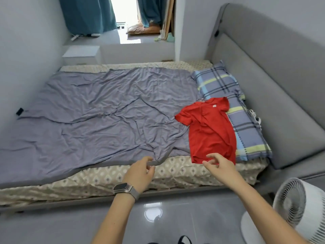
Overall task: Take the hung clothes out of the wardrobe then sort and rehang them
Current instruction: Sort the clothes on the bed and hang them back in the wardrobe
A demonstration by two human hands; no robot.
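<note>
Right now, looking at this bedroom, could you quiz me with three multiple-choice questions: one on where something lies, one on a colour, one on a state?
1. Where does the red shirt lie?
A. on the floor
B. on the bed, partly over a plaid pillow
C. on the fan

2. What colour is the blanket?
A. greyish purple
B. green
C. orange

3. What are the hands doing?
A. both grip the shirt
B. both are open, holding nothing
C. one holds a hanger

Answers:
1. B, its right edge overlaps the pillow.
2. A, plainly so.
3. B, the left hand and right hand hover with relaxed fingers at the bed's edge.
</note>
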